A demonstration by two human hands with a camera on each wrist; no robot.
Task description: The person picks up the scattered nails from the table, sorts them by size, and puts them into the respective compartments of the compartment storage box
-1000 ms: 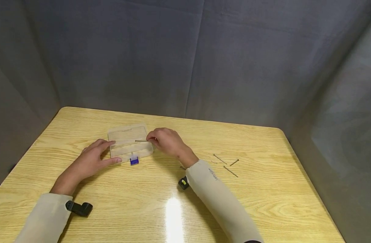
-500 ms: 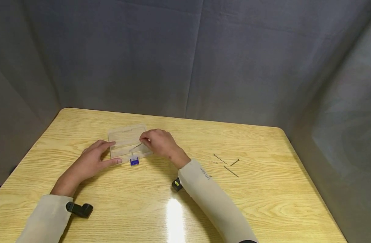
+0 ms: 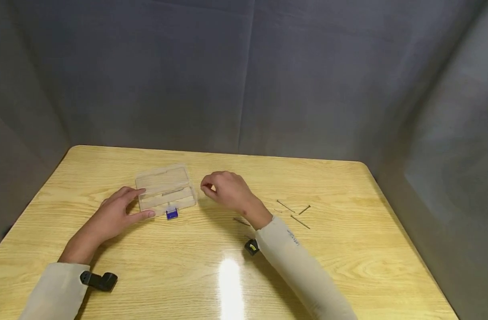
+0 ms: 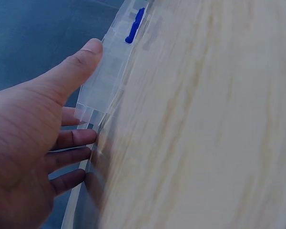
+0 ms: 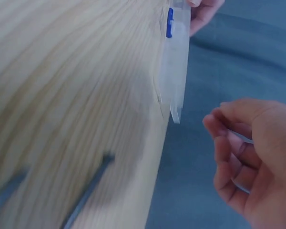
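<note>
A clear plastic box (image 3: 167,200) with a blue latch (image 3: 172,214) lies on the wooden table, its lid raised at the back. Inside it rests a nail (image 3: 173,191), roughly parallel to the front wall. My left hand (image 3: 116,215) holds the box's left end, thumb at the front edge and fingers farther back. Just right of the box is my right hand (image 3: 228,191), raised over the table. Its fingers (image 5: 224,155) curl loosely with nothing visible between them, thumb tip near the index finger.
Several nails (image 3: 300,222) lie loose on the table (image 3: 340,258) to the right, including a very small one (image 3: 278,210). Another nail (image 3: 242,221) lies near my right forearm. Grey curtains (image 3: 168,80) stand behind and beside the table.
My right hand lowered the nail into the box, let go of it and moved away to the right. My left hand stays at the box's left end.
</note>
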